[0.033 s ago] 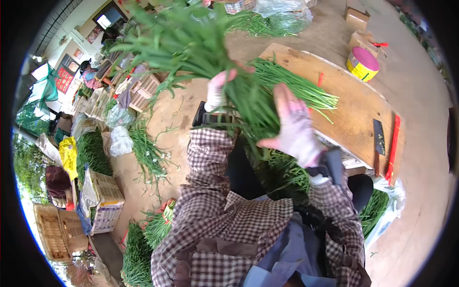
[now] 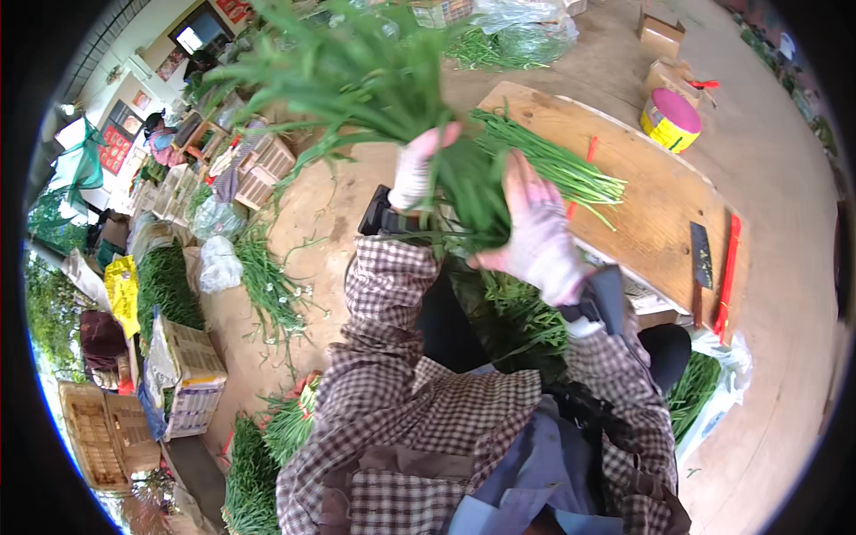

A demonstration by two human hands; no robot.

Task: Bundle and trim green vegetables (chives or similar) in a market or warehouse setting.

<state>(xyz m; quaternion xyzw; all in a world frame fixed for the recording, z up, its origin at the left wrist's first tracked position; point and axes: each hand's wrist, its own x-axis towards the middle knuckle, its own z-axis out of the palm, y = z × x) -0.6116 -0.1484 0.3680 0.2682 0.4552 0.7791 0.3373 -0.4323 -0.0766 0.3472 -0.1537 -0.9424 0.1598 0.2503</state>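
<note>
My left hand (image 2: 419,165), in a pale fingerless glove, is closed on a big loose bunch of leafy green stalks (image 2: 374,76), which is blurred and fans out up and to the left. My right hand (image 2: 530,227), similarly gloved, lies against the bunch's lower part with thumb and fingers spread. Just beyond it, a wooden board (image 2: 642,223) holds a bundle of long green stalks (image 2: 571,169), red ties (image 2: 729,272) and a dark flat blade (image 2: 700,254). More greens (image 2: 526,312) lie below my hands, beside my legs.
Greens (image 2: 272,281) and white plastic bags (image 2: 218,263) lie on the floor at left, beside crates (image 2: 183,379). A pink-lidded round tub (image 2: 669,120) and cardboard boxes (image 2: 660,36) stand beyond the board. Another person (image 2: 160,138) is in the left background among wooden crates.
The bunch and both my hands have shifted slightly upward. My right hand has also moved a little to the left, still spread against the stalks.
</note>
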